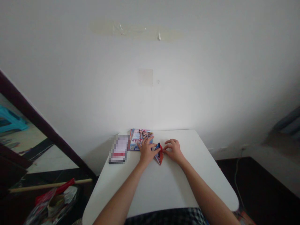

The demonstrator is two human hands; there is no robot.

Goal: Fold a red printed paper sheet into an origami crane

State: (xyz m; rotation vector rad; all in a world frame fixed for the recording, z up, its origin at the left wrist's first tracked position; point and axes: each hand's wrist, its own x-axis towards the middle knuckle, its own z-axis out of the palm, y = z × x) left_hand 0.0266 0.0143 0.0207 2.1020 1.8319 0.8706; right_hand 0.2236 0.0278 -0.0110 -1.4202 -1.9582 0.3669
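A small piece of folded paper [159, 158], red and blue with a pointed lower end, stands on the white table [161, 184] between my two hands. My left hand [147, 152] has its thumb and forefinger closed on the paper's left side, while its other fingers spread over a stack of printed leaflets [136, 140]. From the right, my right hand [173, 150] pinches the red edge of the folded paper with thumb and fingertips. The fingertips partly hide the paper's upper part.
A blurred-out phone-like slab [119, 150] lies at the table's left side. Behind the table rises a white wall [187, 78]. A dark-framed mirror [42, 109] leans at left, with a bag of odds and ends [56, 203] on the floor below it.
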